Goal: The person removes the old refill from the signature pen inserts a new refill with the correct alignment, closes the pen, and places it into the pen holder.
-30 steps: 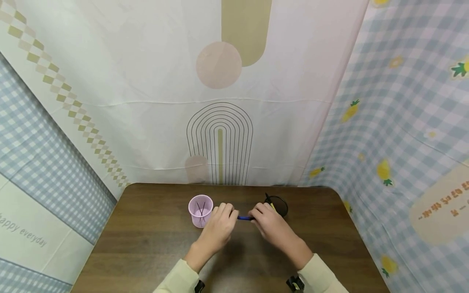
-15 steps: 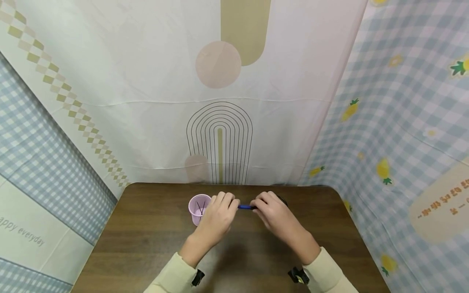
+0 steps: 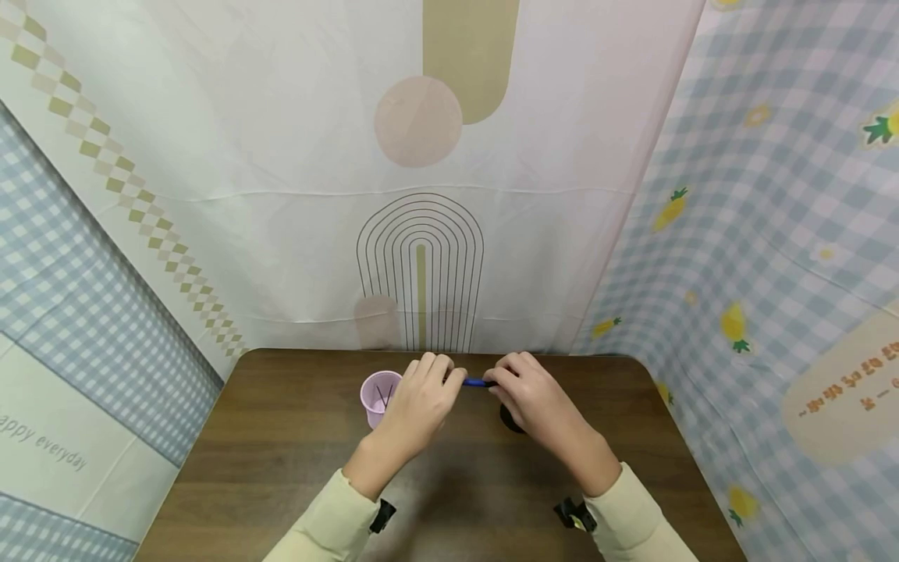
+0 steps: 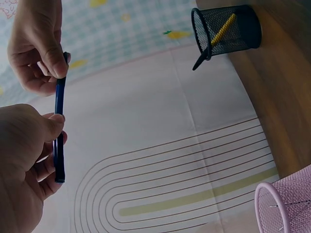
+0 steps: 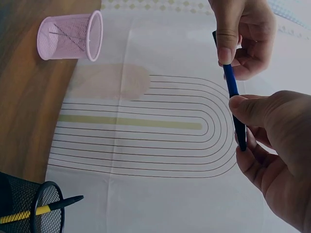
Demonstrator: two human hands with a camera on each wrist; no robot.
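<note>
Both hands hold one slim blue pen with dark ends (image 3: 477, 382) crosswise above the table. My left hand (image 3: 421, 398) pinches one end between thumb and fingers, as the left wrist view shows with the left hand (image 4: 24, 160) close to the camera. My right hand (image 3: 537, 398) pinches the other end; in the right wrist view the pen's blue barrel (image 5: 229, 80) shows between the two hands. Behind the right hand, a black mesh pen cup (image 3: 510, 420) is mostly hidden in the head view. A yellow pen with a dark tip (image 4: 223, 29) leans in that cup.
A pink mesh cup (image 3: 375, 402) stands left of the left hand, with thin dark sticks (image 5: 68, 36) inside. The brown wooden table (image 3: 281, 468) ends at a patterned cloth (image 3: 534, 234) behind it. Checked cloth (image 3: 744, 257) hangs at the right.
Both hands have risen toward the top of the head view with the pen between them, drifting slightly right. The right hand now covers most of the black cup.
</note>
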